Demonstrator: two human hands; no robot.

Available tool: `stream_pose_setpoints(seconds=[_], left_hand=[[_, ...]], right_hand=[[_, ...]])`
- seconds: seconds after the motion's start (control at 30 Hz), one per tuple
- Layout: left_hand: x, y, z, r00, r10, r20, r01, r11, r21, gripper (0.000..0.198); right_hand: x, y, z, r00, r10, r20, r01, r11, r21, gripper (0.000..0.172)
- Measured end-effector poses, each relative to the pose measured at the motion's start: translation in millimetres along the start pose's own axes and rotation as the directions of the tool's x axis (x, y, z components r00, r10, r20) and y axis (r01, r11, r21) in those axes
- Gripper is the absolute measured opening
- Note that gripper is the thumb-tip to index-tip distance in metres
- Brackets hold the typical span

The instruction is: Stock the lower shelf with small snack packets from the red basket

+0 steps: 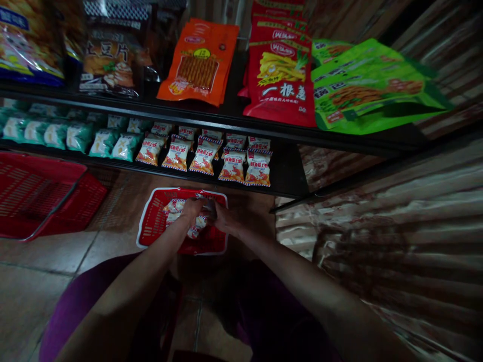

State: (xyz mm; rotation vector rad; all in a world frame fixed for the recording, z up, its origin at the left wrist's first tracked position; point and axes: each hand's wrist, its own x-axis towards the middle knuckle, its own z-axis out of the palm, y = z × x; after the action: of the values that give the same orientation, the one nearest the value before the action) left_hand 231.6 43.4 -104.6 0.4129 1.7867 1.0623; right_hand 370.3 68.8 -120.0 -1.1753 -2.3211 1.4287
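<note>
Both hands reach down into a red shopping basket with a white rim, standing on the floor. Inside it lie several small white-and-orange snack bags. My left hand is curled over the bags, its fingers closed on a snack bag near the basket's far side. Close beside it, my right hand comes in from the right, with its fingers bent round the same spot. Dim light and the hands themselves hide most of what is between the fingers.
Just beyond the basket, the low black shelf carries rows of shrimp snack bags and green snack bags. Larger orange, red and green packets fill the shelf above. Another red basket stands left; a striped curtain hangs right.
</note>
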Motion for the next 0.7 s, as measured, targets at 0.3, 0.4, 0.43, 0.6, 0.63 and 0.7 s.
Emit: stream_pose_setpoints(seconds=[0.3,0.4,0.43,0.6,0.63,0.7], left_hand=[[-57.2,60.3,-21.3,0.993,0.038,0.113,-0.015,0.980,-0.196,0.013],[-65.0,67.3,-31.8,0.991,0.105,-0.082,-0.122,0.965,-0.232,0.008],[-66.3,69.7,-34.5,0.990,0.100,-0.104,-0.123,0.963,-0.240,0.007],[-72.5,83.4,-39.0,0.998,-0.008,0.062,0.027,0.953,-0.303,0.009],[-73.9,85.0,-38.2,0.996,-0.025,0.081,0.049,0.948,-0.314,0.011],[-75.8,85.6,-35.8,0.996,-0.036,0.084,0.062,0.941,-0.334,0.014]], right_hand=[[-21.2,-48.4,-20.4,0.959,0.229,-0.168,-0.158,0.920,0.358,0.047],[-32.4,-54.8,-30.0,0.929,0.323,-0.182,-0.161,0.794,0.586,0.040],[-36.0,-56.9,-33.9,0.933,0.326,-0.152,-0.144,0.726,0.672,0.040],[-43.5,-66.0,-51.5,0.950,0.304,0.072,-0.219,0.486,0.846,0.039],[-42.7,-67.2,-53.3,0.949,0.299,0.096,-0.235,0.474,0.849,0.039],[-39.8,-69.0,-54.9,0.952,0.279,0.122,-0.245,0.461,0.853,0.040]])
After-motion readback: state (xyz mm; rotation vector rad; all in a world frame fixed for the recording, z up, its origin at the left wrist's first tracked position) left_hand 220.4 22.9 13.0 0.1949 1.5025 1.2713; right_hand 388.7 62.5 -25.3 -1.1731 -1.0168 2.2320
